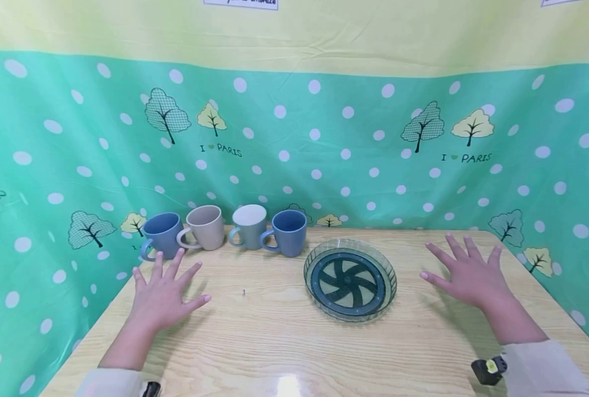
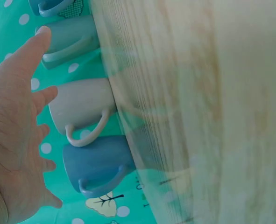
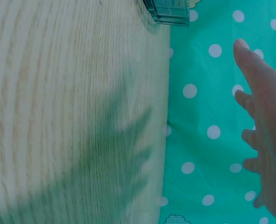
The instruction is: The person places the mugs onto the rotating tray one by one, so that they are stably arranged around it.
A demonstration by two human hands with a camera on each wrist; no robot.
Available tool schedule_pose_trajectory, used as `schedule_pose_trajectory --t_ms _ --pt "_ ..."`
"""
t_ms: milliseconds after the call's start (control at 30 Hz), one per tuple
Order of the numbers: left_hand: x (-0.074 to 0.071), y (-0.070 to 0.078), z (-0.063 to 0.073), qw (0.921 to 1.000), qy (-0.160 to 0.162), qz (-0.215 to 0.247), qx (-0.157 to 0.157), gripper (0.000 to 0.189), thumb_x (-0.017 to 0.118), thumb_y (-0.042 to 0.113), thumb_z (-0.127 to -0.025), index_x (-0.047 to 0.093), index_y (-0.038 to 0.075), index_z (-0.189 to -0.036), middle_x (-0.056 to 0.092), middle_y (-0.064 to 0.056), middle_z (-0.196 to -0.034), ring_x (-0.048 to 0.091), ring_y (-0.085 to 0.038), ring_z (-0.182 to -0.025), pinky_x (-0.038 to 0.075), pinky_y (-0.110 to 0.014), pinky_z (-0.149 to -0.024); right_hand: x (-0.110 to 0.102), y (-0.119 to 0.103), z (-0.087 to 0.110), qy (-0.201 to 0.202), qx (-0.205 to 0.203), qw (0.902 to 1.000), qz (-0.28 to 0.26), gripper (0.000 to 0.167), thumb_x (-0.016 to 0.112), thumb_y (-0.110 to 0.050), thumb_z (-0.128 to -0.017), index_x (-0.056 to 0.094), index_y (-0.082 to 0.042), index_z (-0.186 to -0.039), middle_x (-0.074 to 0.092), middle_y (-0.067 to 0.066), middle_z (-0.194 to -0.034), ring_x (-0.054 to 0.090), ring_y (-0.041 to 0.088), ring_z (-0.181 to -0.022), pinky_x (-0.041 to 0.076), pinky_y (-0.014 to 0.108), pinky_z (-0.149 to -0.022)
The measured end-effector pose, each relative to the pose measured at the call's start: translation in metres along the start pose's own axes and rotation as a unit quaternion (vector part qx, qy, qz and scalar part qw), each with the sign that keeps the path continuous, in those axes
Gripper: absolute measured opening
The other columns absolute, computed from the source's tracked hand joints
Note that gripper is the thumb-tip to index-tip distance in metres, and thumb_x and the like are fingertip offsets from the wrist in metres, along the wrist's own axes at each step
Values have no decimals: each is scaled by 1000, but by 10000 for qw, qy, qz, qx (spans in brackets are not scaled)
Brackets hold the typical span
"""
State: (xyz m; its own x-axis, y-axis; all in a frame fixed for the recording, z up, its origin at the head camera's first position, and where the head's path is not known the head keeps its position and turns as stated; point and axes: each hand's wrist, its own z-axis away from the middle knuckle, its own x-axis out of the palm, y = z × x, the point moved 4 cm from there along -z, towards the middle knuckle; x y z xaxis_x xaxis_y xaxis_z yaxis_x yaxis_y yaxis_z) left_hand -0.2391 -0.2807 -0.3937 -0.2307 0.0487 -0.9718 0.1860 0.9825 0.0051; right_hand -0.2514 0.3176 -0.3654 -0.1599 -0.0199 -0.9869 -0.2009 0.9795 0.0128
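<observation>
My left hand (image 1: 160, 300) hovers above the table's left side with its fingers spread, holding nothing. Beyond its fingertips stand a blue mug (image 1: 163, 234) at far left and a beige mug (image 1: 206, 227). Further right in the same row are a grey-blue mug (image 1: 251, 227) with a white inside and a second blue mug (image 1: 289, 234). A round, clear green tray (image 1: 390, 289) with a dark swirl pattern lies right of the mugs. My right hand (image 1: 473, 275), fingers spread as well, is held over the table right of the tray, apart from it.
The light wooden table (image 1: 254, 342) reaches back to a green polka-dot curtain (image 1: 344, 171) printed with trees. A small dark mark (image 1: 243, 292) lies on the wood. Black wrist devices (image 1: 490, 369) sit at both cuffs.
</observation>
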Motion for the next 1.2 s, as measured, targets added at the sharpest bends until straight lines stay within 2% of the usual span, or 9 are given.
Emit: schedule_pose_trajectory --t_ms 133,400,733,867,1033,1200 --pt "-1 1 0 10000 1 -13 -6 83 54 74 -83 45 21 -146 17 -21 -159 2 -57 -140 -19 -79 -98 0 0 0 5 4 10000 -9 81 42 -71 -91 27 -23 -155 16 30 -155 6 59 -137 -31 71 -94" --pt "-2 0 0 10000 11 14 16 82 54 73 -84 45 20 -146 15 -22 -159 -7 -55 -141 -21 -78 -97 2 2 2 9 24 10000 -80 80 42 -70 -92 25 -24 -155 16 29 -156 5 60 -137 -31 70 -94" --pt "-8 -1 1 9999 38 106 -24 82 55 72 -84 45 20 -146 16 -22 -159 -1 -57 -140 -16 -82 -97 0 3 3 42 55 9998 -181 81 44 -70 -91 27 -23 -155 16 30 -155 6 60 -137 -29 73 -94" --pt "-9 -4 1 9997 6 222 -111 83 54 73 -84 44 19 -146 16 -23 -158 -1 -56 -140 -13 -83 -96 2 4 3 75 49 9998 -177 81 44 -70 -91 26 -23 -155 16 30 -155 6 59 -137 -29 73 -94" --pt "-7 -9 2 9992 -57 341 -185 84 52 74 -84 41 20 -148 15 -23 -159 -7 -54 -141 -12 -85 -94 4 3 3 186 -12 9996 -190 81 45 -69 -92 25 -24 -155 15 28 -156 7 59 -138 -30 72 -94" --pt "-4 -16 2 9987 -13 436 -253 84 52 73 -85 40 20 -149 12 -22 -160 -8 -54 -141 -11 -87 -92 8 2 5 342 -78 9990 -260 79 47 -67 -92 29 -21 -154 17 28 -156 10 57 -138 -22 77 -96"
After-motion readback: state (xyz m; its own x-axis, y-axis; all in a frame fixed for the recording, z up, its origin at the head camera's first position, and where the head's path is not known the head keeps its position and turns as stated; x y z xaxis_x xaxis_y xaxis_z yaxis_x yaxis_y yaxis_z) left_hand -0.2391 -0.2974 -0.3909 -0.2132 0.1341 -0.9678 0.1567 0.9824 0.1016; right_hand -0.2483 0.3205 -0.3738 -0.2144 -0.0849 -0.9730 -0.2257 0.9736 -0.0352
